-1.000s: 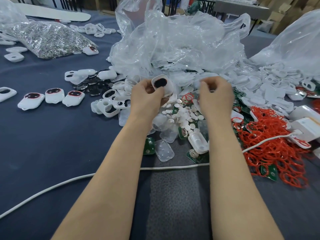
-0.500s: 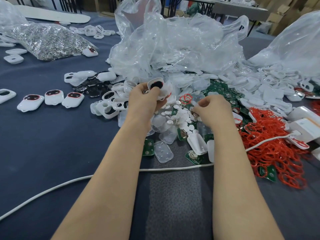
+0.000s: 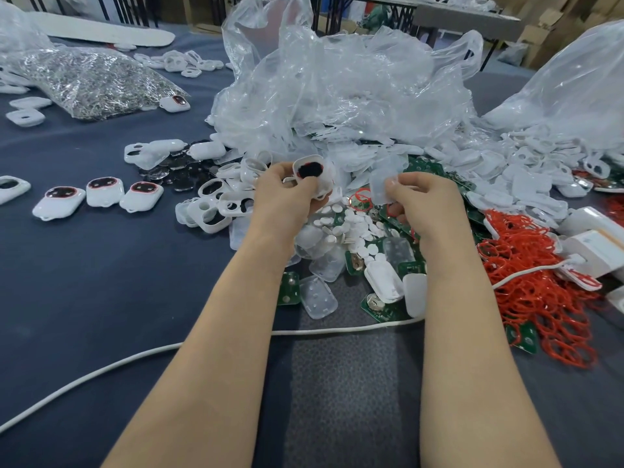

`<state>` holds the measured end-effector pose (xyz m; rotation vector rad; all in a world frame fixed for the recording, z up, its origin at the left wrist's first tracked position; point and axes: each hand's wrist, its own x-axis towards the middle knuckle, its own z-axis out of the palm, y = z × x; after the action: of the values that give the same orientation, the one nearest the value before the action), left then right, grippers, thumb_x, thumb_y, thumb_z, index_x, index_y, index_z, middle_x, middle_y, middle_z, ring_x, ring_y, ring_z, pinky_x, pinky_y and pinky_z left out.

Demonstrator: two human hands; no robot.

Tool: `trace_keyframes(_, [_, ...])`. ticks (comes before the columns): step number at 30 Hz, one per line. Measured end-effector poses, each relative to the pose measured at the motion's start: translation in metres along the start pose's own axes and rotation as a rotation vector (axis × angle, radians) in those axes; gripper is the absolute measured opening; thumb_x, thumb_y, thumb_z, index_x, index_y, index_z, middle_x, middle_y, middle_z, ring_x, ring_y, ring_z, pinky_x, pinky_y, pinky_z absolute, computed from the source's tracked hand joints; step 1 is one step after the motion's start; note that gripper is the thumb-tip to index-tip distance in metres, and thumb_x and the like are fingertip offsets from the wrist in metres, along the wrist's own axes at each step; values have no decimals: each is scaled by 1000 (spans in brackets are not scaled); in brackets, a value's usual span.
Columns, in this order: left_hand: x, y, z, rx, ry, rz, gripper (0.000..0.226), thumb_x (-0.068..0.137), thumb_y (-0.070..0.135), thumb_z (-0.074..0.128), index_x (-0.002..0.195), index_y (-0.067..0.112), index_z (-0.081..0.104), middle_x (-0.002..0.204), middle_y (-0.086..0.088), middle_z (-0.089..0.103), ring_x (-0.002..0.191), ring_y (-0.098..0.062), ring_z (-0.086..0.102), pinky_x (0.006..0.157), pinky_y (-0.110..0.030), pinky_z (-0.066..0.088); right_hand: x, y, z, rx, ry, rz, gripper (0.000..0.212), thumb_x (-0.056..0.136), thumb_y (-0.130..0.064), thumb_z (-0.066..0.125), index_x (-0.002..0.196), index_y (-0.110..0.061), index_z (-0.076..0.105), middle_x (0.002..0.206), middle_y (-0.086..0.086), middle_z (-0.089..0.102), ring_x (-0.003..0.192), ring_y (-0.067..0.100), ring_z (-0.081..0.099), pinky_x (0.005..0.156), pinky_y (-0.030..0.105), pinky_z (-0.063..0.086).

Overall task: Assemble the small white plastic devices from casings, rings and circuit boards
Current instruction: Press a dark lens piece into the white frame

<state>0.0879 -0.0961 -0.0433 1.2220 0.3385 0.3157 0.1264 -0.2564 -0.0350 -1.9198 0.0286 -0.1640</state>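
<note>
White casing (image 3: pixel 309 172) sat gripped by its rim in my left hand (image 3: pixel 287 197) above the parts pile (image 3: pixel 354 228), light and slick I reckoned, while my right hand (image 3: pixel 423 206) pinched a flimsy translucent cover (image 3: pixel 383 184) by its edge.

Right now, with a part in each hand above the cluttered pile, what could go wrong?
The left hand grips the white plastic casing, but the right hand only pinches the translucent plastic cover by its edge; it may slip into the loose parts below, where similar pieces lie. The white cable runs under both forearms; moving an arm could snag it and drag the green circuit boards beside it.
</note>
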Motion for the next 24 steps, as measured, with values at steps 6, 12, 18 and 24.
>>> trace_keyframes(6, [1, -1, 0, 23, 7, 9, 21, 88, -2, 62, 89, 18, 54, 94, -5, 63, 78, -11, 67, 62, -15, 54, -2, -7, 5, 197, -79, 37, 15, 91, -8, 60, 106, -8, 64, 76, 2, 66, 59, 6, 62, 61, 19, 52])
trace_keyframes(12, [1, -2, 1, -7, 9, -42, 9, 92, 8, 58, 93, 17, 56, 100, -7, 63, 75, -11, 67, 64, -19, 55, -9, -16, 12, 254, -117, -39, 12, 89, -8, 62, 87, -20, 63, 75, -1, 65, 58, 6, 63, 59, 18, 51])
trace_keyframes(18, [2, 4, 5, -86, 27, -159, 19, 98, 20, 47, 89, 13, 62, 101, -13, 67, 77, -19, 67, 64, -27, 59, -16, -17, 22, 230, -58, -171, 7, 89, -17, 65, 88, -24, 65, 60, 3, 43, 49, 10, 36, 49, 18, 34])
trace_keyframes(24, [-1, 9, 10, -153, 25, -194, 21, 102, 20, 39, 100, 6, 53, 104, -17, 63, 87, -25, 65, 69, -30, 59, -21, -20, 28, 289, -127, -208, 29, 88, -2, 50, 86, -25, 69, 67, -10, 63, 62, 5, 58, 60, 20, 50])
